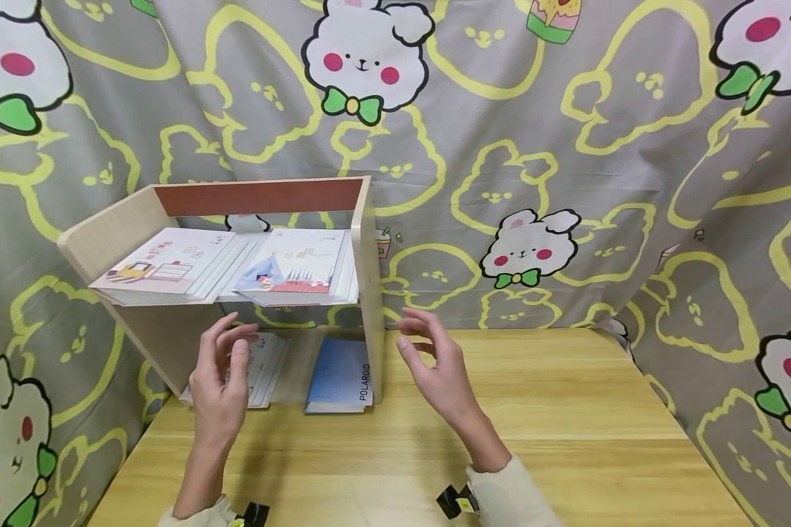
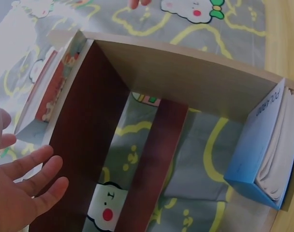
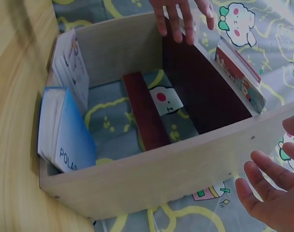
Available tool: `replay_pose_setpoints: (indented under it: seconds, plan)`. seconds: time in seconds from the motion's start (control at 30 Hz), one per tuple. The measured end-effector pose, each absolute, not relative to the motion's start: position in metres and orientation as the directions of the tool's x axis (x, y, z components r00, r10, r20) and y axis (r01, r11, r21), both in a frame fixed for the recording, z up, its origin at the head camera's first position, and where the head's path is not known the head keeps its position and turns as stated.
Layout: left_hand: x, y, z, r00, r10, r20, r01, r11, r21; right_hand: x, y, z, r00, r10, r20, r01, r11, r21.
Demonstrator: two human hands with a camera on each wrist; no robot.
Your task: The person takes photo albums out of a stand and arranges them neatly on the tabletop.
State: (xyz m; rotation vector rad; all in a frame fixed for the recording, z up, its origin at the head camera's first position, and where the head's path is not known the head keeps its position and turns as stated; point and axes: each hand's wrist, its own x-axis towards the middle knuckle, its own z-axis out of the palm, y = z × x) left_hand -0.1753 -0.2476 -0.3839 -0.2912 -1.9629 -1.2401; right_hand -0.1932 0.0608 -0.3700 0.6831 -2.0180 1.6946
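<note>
A small wooden two-level shelf [image 1: 364, 241] stands on the wooden table [image 1: 567, 410]. Its upper board carries two stacks of illustrated booklets [image 1: 171, 263], [image 1: 296, 271]. Underneath lie a pale booklet stack [image 1: 266, 366] and a blue POLAROID book [image 1: 343, 377] [image 2: 256, 159] [image 3: 72, 137]. My left hand [image 1: 220, 373] [image 2: 21, 188] hovers in front of the lower opening, fingers relaxed, holding nothing. My right hand [image 1: 435, 362] [image 3: 270, 193] floats just right of the shelf's side panel, fingers spread and empty.
A grey curtain [image 1: 567, 146] printed with bunnies and yellow outlines hangs behind and on both sides of the table. Bare tabletop stretches to the right of the shelf. Wrist-worn devices [image 1: 458, 501] show at the bottom edge.
</note>
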Motion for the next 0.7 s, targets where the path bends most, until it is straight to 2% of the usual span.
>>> replay_pose_setpoints:
  seconds: [0.13, 0.43, 0.7]
  plan:
    - [-0.177, -0.247, -0.381, -0.664, -0.204, 0.719, 0.574, 0.477, 0.666, -0.206, 0.058, -0.384, -0.791, -0.112, 0.602, -0.612, 0.109, -0.783]
    - [-0.178, -0.247, -0.375, -0.669, -0.202, 0.716, 0.583, 0.455, 0.673, -0.187, 0.048, -0.353, -0.815, -0.119, 0.568, -0.578, 0.090, -0.811]
    - [-0.180, -0.248, -0.370, -0.665, -0.196, 0.720, 0.592, 0.449, 0.669, -0.189, 0.040, -0.343, -0.814, -0.152, 0.561, -0.568, 0.006, -0.823]
